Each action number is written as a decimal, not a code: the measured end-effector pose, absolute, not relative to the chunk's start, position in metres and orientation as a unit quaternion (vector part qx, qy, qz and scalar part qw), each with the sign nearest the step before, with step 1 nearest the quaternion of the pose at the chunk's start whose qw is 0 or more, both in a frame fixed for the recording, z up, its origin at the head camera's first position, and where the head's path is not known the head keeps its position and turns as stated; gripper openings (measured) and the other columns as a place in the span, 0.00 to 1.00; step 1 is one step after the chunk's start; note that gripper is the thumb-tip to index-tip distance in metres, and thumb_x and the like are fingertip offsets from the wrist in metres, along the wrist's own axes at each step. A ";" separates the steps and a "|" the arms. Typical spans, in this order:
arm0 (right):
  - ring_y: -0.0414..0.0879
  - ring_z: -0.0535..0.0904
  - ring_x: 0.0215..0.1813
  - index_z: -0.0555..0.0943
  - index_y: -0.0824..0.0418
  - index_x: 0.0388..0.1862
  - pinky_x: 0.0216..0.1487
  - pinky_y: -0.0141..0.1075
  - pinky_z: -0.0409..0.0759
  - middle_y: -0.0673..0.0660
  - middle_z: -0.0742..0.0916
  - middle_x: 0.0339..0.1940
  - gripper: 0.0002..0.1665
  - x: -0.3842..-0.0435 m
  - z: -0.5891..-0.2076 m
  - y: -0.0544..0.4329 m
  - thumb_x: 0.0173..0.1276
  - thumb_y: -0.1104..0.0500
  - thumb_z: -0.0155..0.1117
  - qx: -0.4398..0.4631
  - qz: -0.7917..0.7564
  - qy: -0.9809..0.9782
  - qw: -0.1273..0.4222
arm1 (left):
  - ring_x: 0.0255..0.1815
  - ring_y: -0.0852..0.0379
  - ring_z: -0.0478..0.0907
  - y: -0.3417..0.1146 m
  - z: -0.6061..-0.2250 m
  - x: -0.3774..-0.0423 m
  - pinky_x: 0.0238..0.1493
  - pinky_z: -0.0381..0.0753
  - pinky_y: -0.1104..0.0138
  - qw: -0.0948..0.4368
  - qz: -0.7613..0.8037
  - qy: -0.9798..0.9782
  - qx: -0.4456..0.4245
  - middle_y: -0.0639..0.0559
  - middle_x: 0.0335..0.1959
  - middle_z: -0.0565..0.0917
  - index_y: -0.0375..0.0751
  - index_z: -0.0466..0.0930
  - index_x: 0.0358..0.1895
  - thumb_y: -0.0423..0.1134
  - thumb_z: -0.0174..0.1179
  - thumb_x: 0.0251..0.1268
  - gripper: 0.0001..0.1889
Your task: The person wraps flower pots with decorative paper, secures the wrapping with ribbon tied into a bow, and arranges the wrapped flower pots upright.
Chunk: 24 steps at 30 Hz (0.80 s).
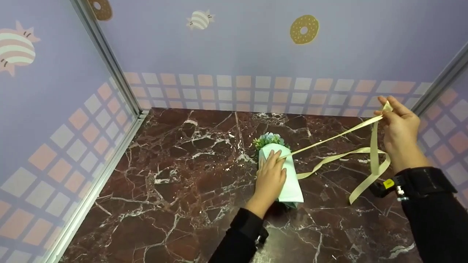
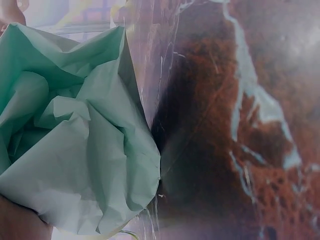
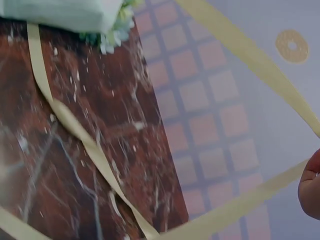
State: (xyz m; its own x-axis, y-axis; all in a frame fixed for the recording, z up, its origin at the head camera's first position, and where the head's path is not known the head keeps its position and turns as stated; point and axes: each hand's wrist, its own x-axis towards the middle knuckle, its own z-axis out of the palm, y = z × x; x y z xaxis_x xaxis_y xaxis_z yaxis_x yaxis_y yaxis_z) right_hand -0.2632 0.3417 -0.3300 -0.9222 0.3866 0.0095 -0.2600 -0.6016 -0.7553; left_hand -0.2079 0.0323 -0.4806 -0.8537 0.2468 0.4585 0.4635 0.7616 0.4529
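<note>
Black right sleeve (image 1: 435, 223) is lying nearest; right fingers (image 1: 400, 107) are pinching trailing yellow ribbon (image 1: 374, 153); extended left fingers (image 1: 271, 163) are partly covering mint-wrapped flower bouquet (image 1: 291, 182) on marbled tabletop (image 1: 175, 204).

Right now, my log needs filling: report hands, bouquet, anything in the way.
Left hand on bouquet; right hand raised, pinching ribbon. Bouquet lying on table, flowers at far end. Possible snag: slack ribbon right of bouquet.

Marbled surface (image 1: 164, 219) bordered by lilac walls (image 1: 248, 47)
Doughnuts (image 1: 295, 31) and a striped sweet (image 1: 200, 20) are printed above squares (image 1: 263, 82) at the far side.
</note>
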 end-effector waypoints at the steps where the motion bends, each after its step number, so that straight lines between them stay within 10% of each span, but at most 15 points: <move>1: 0.49 0.83 0.27 0.81 0.66 0.52 0.33 0.30 0.83 0.59 0.88 0.44 0.24 -0.265 -0.328 0.345 0.66 0.83 0.50 -0.079 0.889 -0.411 0.184 | 0.74 0.49 0.59 0.032 -0.480 -0.208 0.71 0.54 0.46 0.189 -0.290 -0.918 -0.192 0.48 0.70 0.68 0.39 0.80 0.57 0.39 0.56 0.70 0.16; 11: 0.46 0.84 0.29 0.82 0.64 0.50 0.38 0.30 0.84 0.56 0.89 0.40 0.23 -0.283 -0.315 0.371 0.66 0.82 0.50 -0.111 0.858 -0.461 0.196 | 0.74 0.48 0.56 0.032 -0.479 -0.206 0.72 0.54 0.45 0.178 -0.297 -0.920 -0.185 0.48 0.72 0.66 0.39 0.78 0.60 0.40 0.56 0.70 0.18; 16: 0.40 0.82 0.40 0.78 0.55 0.61 0.38 0.24 0.80 0.52 0.83 0.56 0.21 -0.294 -0.336 0.367 0.72 0.68 0.57 -0.105 0.707 -0.694 0.084 | 0.75 0.49 0.56 0.031 -0.480 -0.206 0.72 0.53 0.46 0.170 -0.289 -0.924 -0.185 0.50 0.72 0.66 0.40 0.78 0.59 0.40 0.55 0.71 0.17; 21: 0.63 0.72 0.60 0.63 0.62 0.74 0.57 0.53 0.75 0.70 0.69 0.69 0.31 -0.303 -0.368 0.344 0.75 0.57 0.54 0.038 0.368 -0.928 -0.050 | 0.75 0.48 0.55 0.031 -0.480 -0.205 0.72 0.52 0.46 0.167 -0.283 -0.926 -0.186 0.50 0.72 0.66 0.40 0.79 0.56 0.41 0.54 0.72 0.16; 24: 0.71 0.73 0.54 0.65 0.69 0.71 0.55 0.63 0.71 0.76 0.74 0.62 0.32 -0.304 -0.382 0.322 0.72 0.58 0.55 0.092 0.250 -0.962 -0.058 | 0.75 0.48 0.56 0.032 -0.479 -0.206 0.72 0.52 0.46 0.168 -0.281 -0.926 -0.185 0.51 0.72 0.66 0.41 0.79 0.55 0.41 0.54 0.71 0.15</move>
State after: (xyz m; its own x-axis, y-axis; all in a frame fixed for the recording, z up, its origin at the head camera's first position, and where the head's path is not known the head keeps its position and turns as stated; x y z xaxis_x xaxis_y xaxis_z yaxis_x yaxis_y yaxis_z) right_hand -0.3044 0.3221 -0.3823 -0.9763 -0.2064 -0.0654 -0.1486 0.8584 -0.4910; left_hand -0.2064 0.0320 -0.4795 -0.8747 0.2483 0.4162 0.4378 0.7732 0.4588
